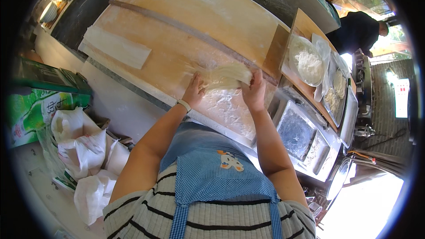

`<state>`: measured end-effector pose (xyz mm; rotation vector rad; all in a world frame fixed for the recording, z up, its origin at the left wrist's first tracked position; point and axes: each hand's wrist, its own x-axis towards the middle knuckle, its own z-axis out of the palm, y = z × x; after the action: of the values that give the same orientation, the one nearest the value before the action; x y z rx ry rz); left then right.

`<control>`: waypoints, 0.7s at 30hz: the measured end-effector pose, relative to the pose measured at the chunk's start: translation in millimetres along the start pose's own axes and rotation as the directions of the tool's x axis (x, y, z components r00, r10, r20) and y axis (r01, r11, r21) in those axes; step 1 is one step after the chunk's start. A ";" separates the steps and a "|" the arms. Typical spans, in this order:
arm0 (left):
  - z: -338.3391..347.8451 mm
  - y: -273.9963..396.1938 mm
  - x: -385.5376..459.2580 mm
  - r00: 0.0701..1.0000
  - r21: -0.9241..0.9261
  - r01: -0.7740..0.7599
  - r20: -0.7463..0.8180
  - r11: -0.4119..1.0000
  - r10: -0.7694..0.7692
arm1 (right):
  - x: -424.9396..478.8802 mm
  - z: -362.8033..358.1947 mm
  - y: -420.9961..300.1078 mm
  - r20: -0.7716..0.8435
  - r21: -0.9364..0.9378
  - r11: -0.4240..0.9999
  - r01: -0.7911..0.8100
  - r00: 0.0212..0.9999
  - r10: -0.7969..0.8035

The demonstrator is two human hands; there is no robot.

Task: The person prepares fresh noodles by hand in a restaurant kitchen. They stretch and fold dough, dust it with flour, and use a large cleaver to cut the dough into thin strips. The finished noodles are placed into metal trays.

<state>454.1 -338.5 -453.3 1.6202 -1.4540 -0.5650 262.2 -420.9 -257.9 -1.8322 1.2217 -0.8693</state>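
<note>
A bundle of pale noodle strands (pixel 229 73), partly blurred, hangs over the floured wooden board (pixel 172 43). My right hand (pixel 254 88) grips its right end between thumb and fingers. At the bundle's left end is my left hand (pixel 194 91), its fingers apart; whether it holds any strands is not clear. Loose white flour (pixel 225 101) covers the board beneath and in front of both hands. A long wooden rolling pin (pixel 186 31) lies slantwise beyond them. Folded pale sheets (pixel 116 46), dough or cloth, lie at the board's left edge.
On the right, a bowl of flour (pixel 307 61) and a tray with noodle bundles (pixel 332 98) rest on another board, above a metal tray (pixel 295 131). White sacks (pixel 83 152) and a green carton (pixel 49 106) stand at lower left. A person in dark clothes (pixel 357 33) is at upper right.
</note>
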 end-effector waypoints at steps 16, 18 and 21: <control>-74.9 -55.5 -76.7 0.897 -0.511 0.330 -0.093 0.794 -0.433 | 47.8 5.8 -47.8 0.333 0.526 0.764 -0.375 0.917 0.220; -79.0 -64.6 -93.2 0.862 -0.535 0.387 -0.080 0.751 -0.500 | 40.3 4.3 -7.2 0.381 0.406 0.803 -0.437 0.879 0.286; -85.1 -72.4 -113.0 0.830 -0.598 0.415 -0.060 0.686 -0.555 | 16.9 -19.8 134.0 0.329 -0.142 0.905 -0.401 0.843 0.425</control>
<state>538.2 -209.3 -492.0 1.5041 -0.5579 -0.9654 193.3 -475.8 -362.2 -1.5948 1.3480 -0.2435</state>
